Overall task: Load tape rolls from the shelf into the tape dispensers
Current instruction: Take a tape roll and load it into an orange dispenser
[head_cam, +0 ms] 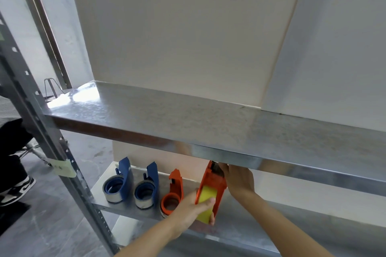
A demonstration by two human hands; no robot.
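- A metal upper shelf (188,119) crosses a white wall; the lower shelf (302,213) lies beneath, toward 6 o'clock.
- The left hand (188,208) curls around the yellow tape roll (207,192) in the held orange dispenser (213,179).
- The right hand (240,179) grips that dispenser's top end, partly hidden by the upper shelf.
- At its 9 o'clock, standing on the lower shelf: the spare orange dispenser (173,194), the near blue dispenser (148,188) and the far blue dispenser (119,183).

arms (146,240): 2, bare to frame edge | left grip (188,208): bare, short thumbnail | right grip (240,179): bare
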